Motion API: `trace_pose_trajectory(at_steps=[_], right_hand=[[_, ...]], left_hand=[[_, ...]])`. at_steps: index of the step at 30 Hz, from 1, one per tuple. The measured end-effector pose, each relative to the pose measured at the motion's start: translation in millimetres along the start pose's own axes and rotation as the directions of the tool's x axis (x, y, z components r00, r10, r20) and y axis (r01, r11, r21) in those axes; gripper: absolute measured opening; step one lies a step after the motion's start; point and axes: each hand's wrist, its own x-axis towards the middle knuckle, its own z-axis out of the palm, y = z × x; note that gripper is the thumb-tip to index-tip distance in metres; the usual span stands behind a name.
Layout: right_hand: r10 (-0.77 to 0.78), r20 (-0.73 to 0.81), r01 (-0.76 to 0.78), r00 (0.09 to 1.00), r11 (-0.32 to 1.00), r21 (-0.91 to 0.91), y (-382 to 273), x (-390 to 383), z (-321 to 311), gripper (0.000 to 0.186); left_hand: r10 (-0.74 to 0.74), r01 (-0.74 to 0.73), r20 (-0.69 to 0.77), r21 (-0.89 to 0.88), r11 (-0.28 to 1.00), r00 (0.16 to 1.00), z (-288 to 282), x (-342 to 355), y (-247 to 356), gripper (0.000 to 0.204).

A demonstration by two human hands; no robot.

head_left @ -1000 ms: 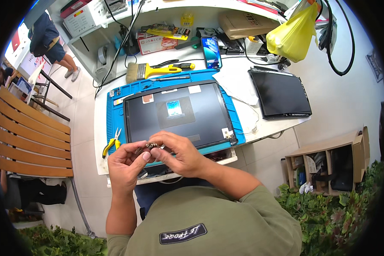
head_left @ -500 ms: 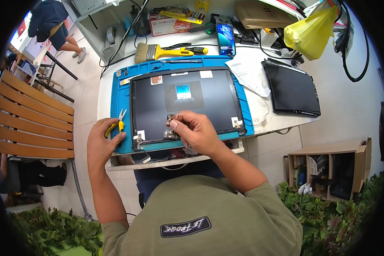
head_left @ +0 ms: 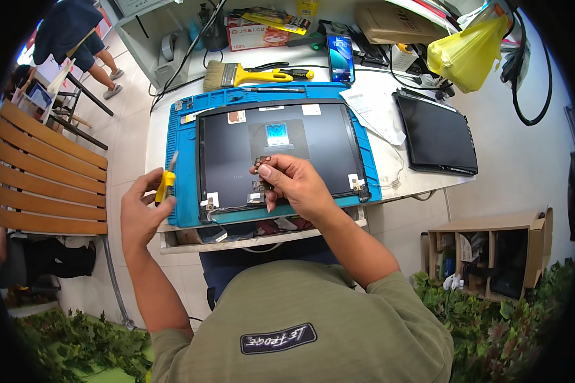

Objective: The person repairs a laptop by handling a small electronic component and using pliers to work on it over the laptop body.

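My left hand (head_left: 139,214) is closed on yellow-handled pliers (head_left: 167,184) at the left edge of a blue work mat (head_left: 184,150). The tips of the pliers point up and away from me. Between the thumb and fingers of my right hand (head_left: 297,185) is a small dark metal hinge piece (head_left: 261,161), raised over the near part of a black laptop lid panel (head_left: 227,147). The panel lies on the mat with its inner side up. White tape pieces stick to its corners. My fingers hide part of the hinge piece.
Behind the mat lie a brush (head_left: 236,76) with a yellow handle and a lit phone (head_left: 340,59). A black screen (head_left: 433,131) rests on the right of the table, beside a white paper (head_left: 372,113). An orange slatted bench (head_left: 48,175) stands at the left; a person (head_left: 70,35) is beyond it.
My left hand has moved slightly left and toward me, turning the pliers more upright. My right hand has lifted the hinge piece a little away from me. The person in the background has shifted.
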Motion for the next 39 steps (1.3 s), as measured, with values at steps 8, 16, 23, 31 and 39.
trace_pose_trajectory(at_steps=[8,16,23,31,39], right_hand=[[0.034,0.133,-0.055,0.991,0.985,0.162,-7.1,2.4,9.6,0.029],[0.015,0.196,-0.055,0.981,0.978,0.201,-10.8,-2.1,17.2,0.031],[0.039,0.17,-0.076,0.985,0.974,0.212,-11.8,-5.7,23.9,0.033],[0.054,0.175,-0.09,0.983,0.974,0.208,-6.1,-8.3,19.2,0.033],[0.084,0.215,-0.149,0.973,0.94,0.306,-13.0,-24.2,19.7,0.037]], left_hand=[[0.193,0.196,0.293,-0.894,0.404,0.937,20.0,-16.0,14.6,0.075],[0.308,0.114,0.342,-0.812,0.573,0.888,45.5,-32.4,49.9,0.067],[0.298,-0.12,0.276,-0.517,0.848,0.914,54.2,-38.4,64.2,0.069],[0.309,-0.273,0.183,-0.196,0.942,0.933,66.2,-36.0,70.3,0.05],[0.618,-0.636,0.147,0.18,0.751,0.772,80.7,-28.7,78.6,0.052]])
